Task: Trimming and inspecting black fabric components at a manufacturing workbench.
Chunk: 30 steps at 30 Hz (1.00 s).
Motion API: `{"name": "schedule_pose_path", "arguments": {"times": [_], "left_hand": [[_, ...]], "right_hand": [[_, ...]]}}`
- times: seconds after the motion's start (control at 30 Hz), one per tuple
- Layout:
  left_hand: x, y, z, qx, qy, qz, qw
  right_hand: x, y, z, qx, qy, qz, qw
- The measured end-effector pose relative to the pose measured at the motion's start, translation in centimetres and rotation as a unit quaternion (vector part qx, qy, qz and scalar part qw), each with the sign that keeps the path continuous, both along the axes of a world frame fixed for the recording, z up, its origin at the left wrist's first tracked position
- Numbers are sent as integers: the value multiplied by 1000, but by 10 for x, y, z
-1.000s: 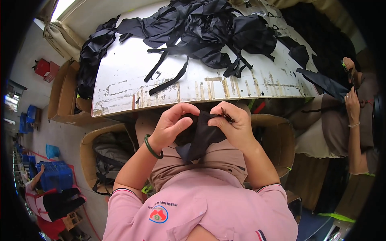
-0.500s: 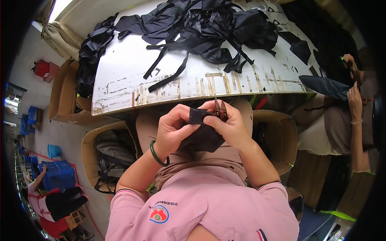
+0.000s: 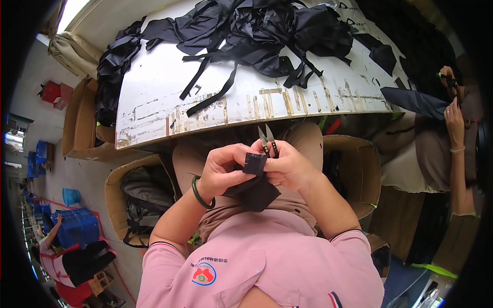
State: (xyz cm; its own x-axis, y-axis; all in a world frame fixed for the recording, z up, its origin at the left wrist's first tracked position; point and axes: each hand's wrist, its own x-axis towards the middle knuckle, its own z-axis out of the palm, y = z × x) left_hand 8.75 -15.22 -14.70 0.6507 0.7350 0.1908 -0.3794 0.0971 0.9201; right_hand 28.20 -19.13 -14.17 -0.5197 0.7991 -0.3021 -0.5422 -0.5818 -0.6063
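Observation:
Over my lap, just off the table's near edge, my left hand (image 3: 226, 167) pinches the edge of a small black fabric piece (image 3: 259, 194). A folded end of the fabric stands up between my two hands, and the rest hangs below them. My right hand (image 3: 290, 165) is closed around a pair of thread snips (image 3: 268, 141), whose two pointed blades stick up slightly apart, toward the table. The right thumb and fingers also touch the folded end of the fabric. A green bangle is on my left wrist.
The white table (image 3: 149, 110) carries a heap of black fabric pieces (image 3: 267, 38) with loose straps. Cardboard boxes stand left (image 3: 115, 174) and right (image 3: 367, 174) of my legs; the left one holds dark bags. At right, a co-worker's hand (image 3: 454, 123) holds black fabric.
Both hands have shifted slightly toward me with the fabric. The snips have moved left, their blades now a little wider apart, and the fabric hangs lower.

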Motion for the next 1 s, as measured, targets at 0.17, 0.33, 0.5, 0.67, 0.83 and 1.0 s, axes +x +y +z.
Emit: {"name": "schedule_pose_path", "arguments": {"times": [0.17, 0.33, 0.5, 0.67, 0.83, 1.0], "left_hand": [[1, -3, -5, 20, -9, 48, 999], [6, -7, -15, 37, -25, 213, 976], [12, -11, -20, 68, -39, 254, 964], [13, -15, -24, 80, -38, 250, 964], [13, -18, -27, 127, 14, 265, 956], [12, -17, -25, 180, 21, 264, 947]], "right_hand": [[0, 0, -2, 205, -287, -129, 927], [2, -24, 16, 317, -417, -185, 831], [-11, -40, 1, 133, -207, -94, 965], [-20, -38, 5, 76, -142, -49, 986], [-27, -35, 1, 239, -365, -148, 888], [-27, -34, 10, 285, -424, -165, 844]]}}
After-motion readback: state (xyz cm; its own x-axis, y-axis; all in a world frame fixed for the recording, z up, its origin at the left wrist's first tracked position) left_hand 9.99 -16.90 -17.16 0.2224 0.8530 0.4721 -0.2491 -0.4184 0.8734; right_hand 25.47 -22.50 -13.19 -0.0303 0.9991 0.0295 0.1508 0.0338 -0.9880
